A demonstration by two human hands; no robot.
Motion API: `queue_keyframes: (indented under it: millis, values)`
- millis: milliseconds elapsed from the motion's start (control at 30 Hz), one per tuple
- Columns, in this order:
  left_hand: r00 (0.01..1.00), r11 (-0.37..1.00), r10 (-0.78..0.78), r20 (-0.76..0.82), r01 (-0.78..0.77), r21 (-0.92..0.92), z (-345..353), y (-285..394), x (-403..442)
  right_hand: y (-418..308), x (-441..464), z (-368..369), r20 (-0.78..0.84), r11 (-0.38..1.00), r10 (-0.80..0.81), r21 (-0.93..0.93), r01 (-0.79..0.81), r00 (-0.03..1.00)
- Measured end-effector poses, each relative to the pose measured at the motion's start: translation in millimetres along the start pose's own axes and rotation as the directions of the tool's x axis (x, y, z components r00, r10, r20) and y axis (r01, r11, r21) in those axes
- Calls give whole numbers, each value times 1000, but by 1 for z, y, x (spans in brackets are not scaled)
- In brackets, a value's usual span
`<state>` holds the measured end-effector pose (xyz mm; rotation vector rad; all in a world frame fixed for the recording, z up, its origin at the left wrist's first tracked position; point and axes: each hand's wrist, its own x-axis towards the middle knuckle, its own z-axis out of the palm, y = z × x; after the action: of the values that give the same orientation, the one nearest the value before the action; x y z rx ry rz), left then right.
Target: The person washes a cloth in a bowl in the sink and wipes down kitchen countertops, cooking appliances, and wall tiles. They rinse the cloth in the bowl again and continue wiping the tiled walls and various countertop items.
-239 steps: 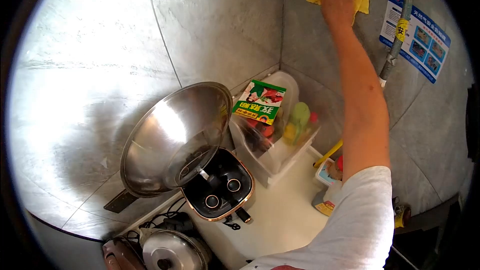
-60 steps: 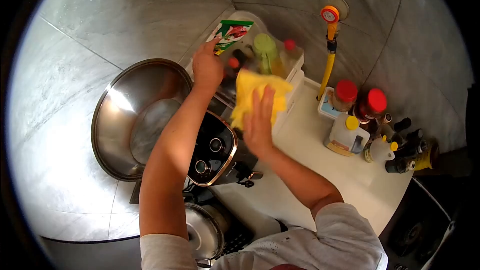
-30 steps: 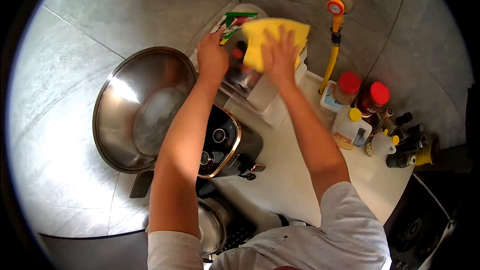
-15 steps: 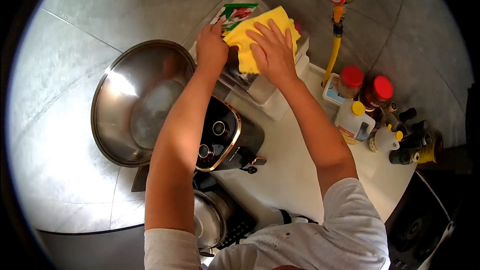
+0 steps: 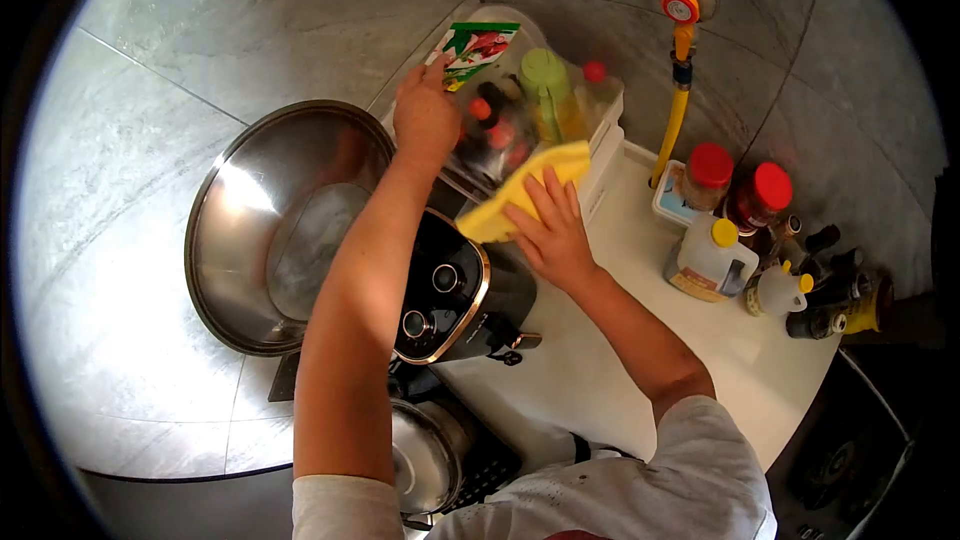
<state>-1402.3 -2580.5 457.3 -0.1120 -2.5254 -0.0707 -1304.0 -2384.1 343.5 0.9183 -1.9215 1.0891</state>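
My right hand [image 5: 555, 240] holds a folded yellow cloth [image 5: 520, 195] at the near side of a clear plastic bin [image 5: 497, 16]. At the bin's left side, my left hand [image 5: 428, 118] is closed, its fingertips at the lower left corner of a green and red packet [image 5: 478, 48]; what it grips is hidden. Inside the bin stand a green-lidded bottle [image 5: 545, 75] and several red-capped bottles, partly blurred.
A large steel basin [image 5: 235, 275] and a black appliance with knobs [image 5: 430, 310] are left of my arms. Jars with red lids [image 5: 710, 166], a yellow-capped jug [image 5: 700, 265] and dark bottles line the right. A yellow gas hose [image 5: 672, 135] runs down the wall. Below sits a steel pot [image 5: 420, 455].
My right hand has pulled the yellow cloth toward me, off the bin's top, uncovering the bottles inside. My left hand stays by the packet. The view has shifted slightly.
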Motion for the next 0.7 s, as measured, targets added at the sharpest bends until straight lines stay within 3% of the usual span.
queue_keyframes:
  millis: [67, 100, 133, 167, 233, 267, 333, 367, 433, 567, 633, 700]
  values:
    - [996, 999, 43, 74, -45, 26, 2, -13, 5, -13, 27, 1, 55, 995, -59, -75, 63, 997]
    - [976, 1000, 19, 218, -16, -18, -6, -8, 15, -18, 44, -1, 105, 979, -113, -159, 129, 988]
    - [933, 998, -13, 361, 32, -46, -20, -6, 22, -25, 57, 0, 110, 981, -117, -143, 132, 987]
    - [836, 962, -84, 543, 210, -174, -35, -3, 32, -31, 69, 2, 207, 957, -141, -221, 187, 968]
    - [774, 996, -90, 627, 67, 60, -48, 3, 43, -41, 87, 16, 302, 927, -162, -281, 250, 940]
    - [774, 995, -97, 625, 71, 67, -52, 10, 49, -45, 96, 24, 404, 869, -134, -391, 303, 905]
    - [630, 955, -173, 757, -80, 285, -55, 21, 58, -55, 113, 28, 601, 734, -55, -517, 440, 797]
    - [630, 955, -178, 756, -76, 287, -55, 20, 61, -62, 119, 32, 602, 735, -59, -514, 443, 796]
    - [602, 950, -154, 784, -128, 285, -53, 17, 65, -74, 127, 41, 682, 572, 82, -629, 526, 726]
    - [633, 974, -123, 764, -71, 216, -60, 16, 60, -73, 126, 43, 738, 477, 108, -626, 616, 666]
    - [699, 970, -68, 712, -119, 210, -54, 4, 55, -60, 115, 37, 847, 258, -71, -495, 830, 527]
    - [706, 975, -80, 703, -92, 203, -47, 2, 53, -53, 101, 38, 829, 214, -135, -511, 833, 543]
